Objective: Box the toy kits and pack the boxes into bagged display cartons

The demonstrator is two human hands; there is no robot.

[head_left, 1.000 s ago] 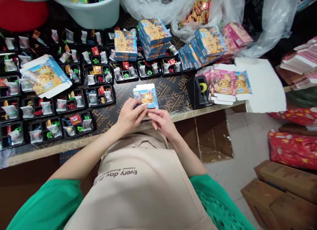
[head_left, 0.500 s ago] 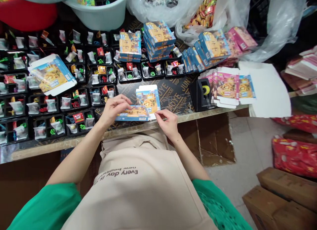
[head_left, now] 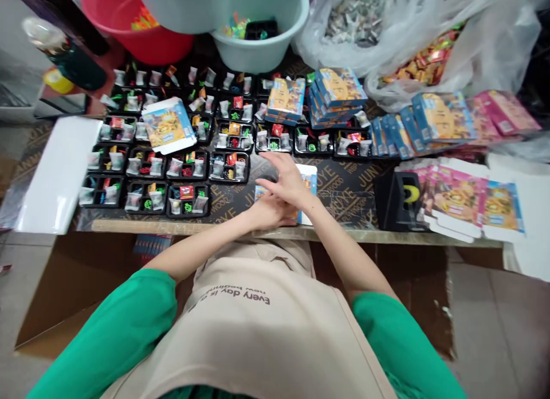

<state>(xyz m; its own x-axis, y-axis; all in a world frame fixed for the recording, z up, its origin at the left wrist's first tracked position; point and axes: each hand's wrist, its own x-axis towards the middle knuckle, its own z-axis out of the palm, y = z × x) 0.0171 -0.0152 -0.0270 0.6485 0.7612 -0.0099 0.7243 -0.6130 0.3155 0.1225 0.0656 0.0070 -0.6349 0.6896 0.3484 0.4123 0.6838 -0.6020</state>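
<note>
My left hand (head_left: 271, 211) is at the table's front edge, closed on a small blue and yellow printed box (head_left: 259, 191). My right hand covers most of that box and part of the left fingers. Fingers stretched and apart, my right hand (head_left: 287, 180) reaches leftward across the left one and holds nothing I can see. Beside and partly beneath my hands lies a flat blue printed carton (head_left: 313, 180) with a white flap. To the left, black compartment trays (head_left: 188, 199) stand in rows, holding small wrapped packets and coloured pieces.
Stacked blue boxes (head_left: 339, 89) stand behind my hands. A black tape dispenser (head_left: 397, 204) and flat pink cartons (head_left: 459, 195) are at right. Another blue carton (head_left: 168, 124) lies over the trays. Tubs, including a pale bucket (head_left: 262, 52), and plastic bags (head_left: 356, 49) line the back.
My right hand has moved from the box's right end to cross over my left hand, its fingers spreading. The view has swung left, showing more of the table's left end.
</note>
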